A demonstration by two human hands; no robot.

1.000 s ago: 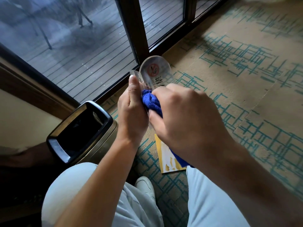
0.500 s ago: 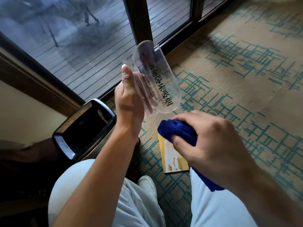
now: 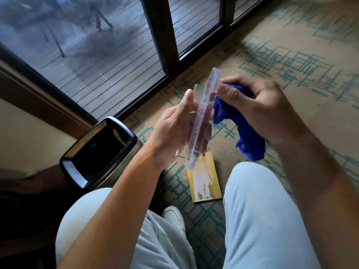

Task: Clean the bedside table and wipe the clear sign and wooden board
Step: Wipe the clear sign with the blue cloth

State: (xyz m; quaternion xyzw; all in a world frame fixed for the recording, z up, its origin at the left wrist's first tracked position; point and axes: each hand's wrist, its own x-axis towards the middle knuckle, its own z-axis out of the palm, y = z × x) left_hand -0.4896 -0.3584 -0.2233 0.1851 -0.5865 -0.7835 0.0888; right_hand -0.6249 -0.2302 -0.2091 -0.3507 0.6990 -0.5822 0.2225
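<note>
Gripping the clear sign (image 3: pixel 202 117) edge-on, left hand (image 3: pixel 174 131); right hand (image 3: pixel 258 105) clutches blue cloth (image 3: pixel 240 121).

Beige teal-lined carpet (image 3: pixel 291 45), dark-framed window (image 3: pixel 161 35), perhaps decking outside.

Bare forearms, pale blue trousers (image 3: pixel 260 220), a white shoe (image 3: pixel 172 216).

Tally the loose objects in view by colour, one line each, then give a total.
Clear: 1, the clear sign held in the left hand
Blue: 1, the blue cloth in the right hand
Yellow: 1, the wooden board
Black: 1, the bin
Total: 4
</note>
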